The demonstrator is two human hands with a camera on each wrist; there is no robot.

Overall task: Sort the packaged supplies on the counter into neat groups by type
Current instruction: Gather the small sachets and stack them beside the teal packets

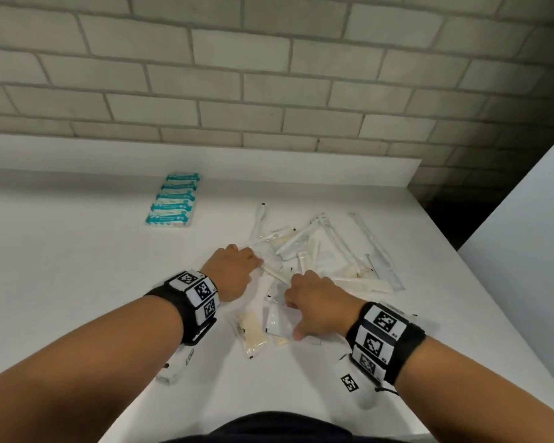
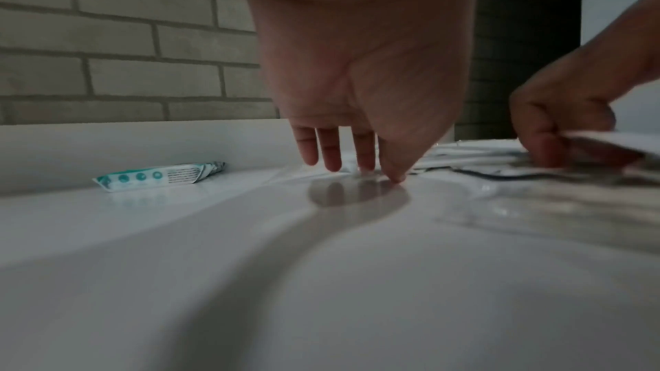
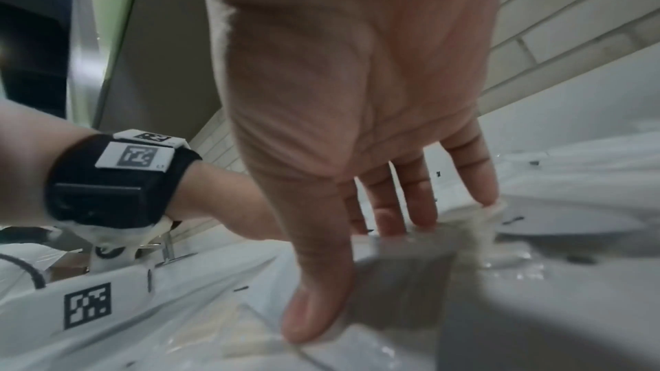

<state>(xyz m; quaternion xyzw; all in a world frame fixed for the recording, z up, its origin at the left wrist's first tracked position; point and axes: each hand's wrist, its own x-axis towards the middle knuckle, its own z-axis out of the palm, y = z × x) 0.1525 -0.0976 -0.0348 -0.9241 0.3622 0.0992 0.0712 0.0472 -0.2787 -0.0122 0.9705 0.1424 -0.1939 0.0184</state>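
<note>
A jumbled pile of clear and white packets lies mid-counter. A neat row of teal-and-white packets sits at the back left, also in the left wrist view. My left hand reaches down at the pile's left edge; its straight fingertips and thumb touch a clear packet on the counter. My right hand is at the pile's near side. It grips a flat clear packet between thumb and fingers, one edge lifted. A cream-filled packet lies just left of it.
The white counter ends at a low white upstand under a grey brick wall. A white panel stands off the counter's right edge, across a dark gap. Long clear sleeves reach toward that edge.
</note>
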